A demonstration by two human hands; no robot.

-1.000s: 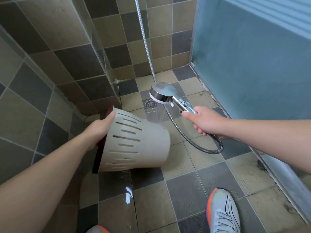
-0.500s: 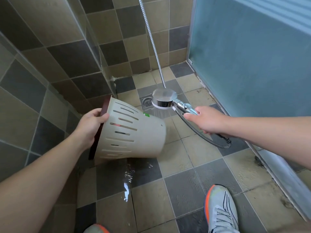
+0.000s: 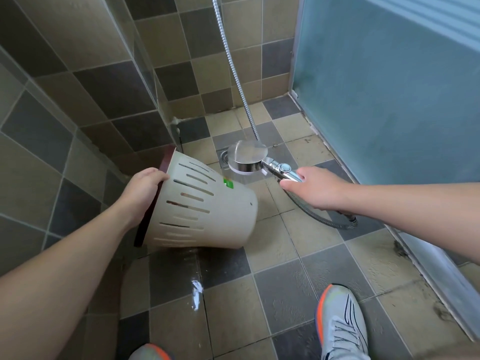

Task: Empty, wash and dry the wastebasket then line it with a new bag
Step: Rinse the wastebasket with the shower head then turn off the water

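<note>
Overhead, from the head camera: one cream wastebasket (image 3: 207, 203), one shower head (image 3: 248, 159), two hands, two shoes. Held off the wet tiled floor (image 3: 285, 281) at centre-left, the wastebasket lies on its side, long axis left to right, base pointing right, dark rim left; its inside is hidden. My left hand (image 3: 144, 193) grips the rim. My right hand (image 3: 315, 188) curls round the handle, spray falling just right of the base, near the floor drain (image 3: 223, 157).
</note>
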